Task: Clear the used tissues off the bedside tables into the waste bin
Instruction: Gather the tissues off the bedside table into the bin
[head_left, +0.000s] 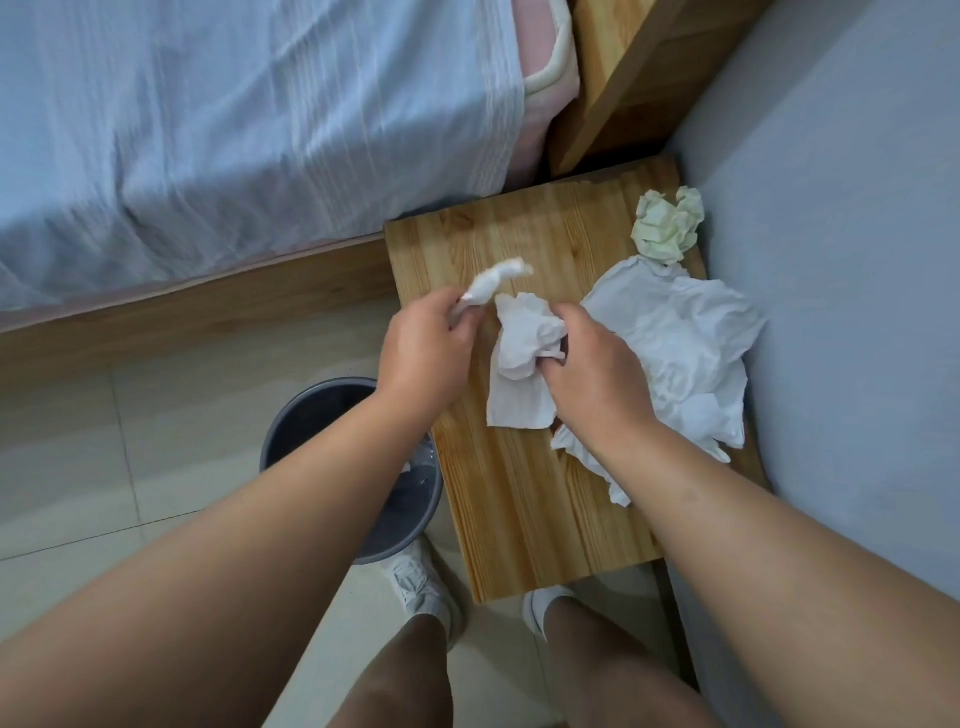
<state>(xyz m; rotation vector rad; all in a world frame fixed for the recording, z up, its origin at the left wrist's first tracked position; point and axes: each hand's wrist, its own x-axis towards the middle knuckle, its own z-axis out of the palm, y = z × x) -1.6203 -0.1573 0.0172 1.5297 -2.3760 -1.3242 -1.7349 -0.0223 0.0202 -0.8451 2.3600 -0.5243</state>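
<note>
The left hand (423, 348) hovers over the near-left edge of the wooden bedside counter (519, 499); its fingers (457, 327) are curled tight round a twisted white tissue (493, 283), whose free end sticks out past the thumb; the right hand (597, 374), just beside it, has its fingers clamped on a crumpled white tissue (519, 358), whose flat lower flap hangs below the hand over the wood; a large rumpled white tissue (680, 343) spreads over the counter's right side, partly under the right wrist; 1 pale yellow-green tissue ball (667, 223) sits at the far right corner, touching the large tissue's edge; the grey waste bin (317, 415) stands on the tiled floor (104, 441) just left of the counter, partly hidden by the left forearm, with a scrap of white inside; a bed (234, 130) with a blue sheet lies beyond.
</note>
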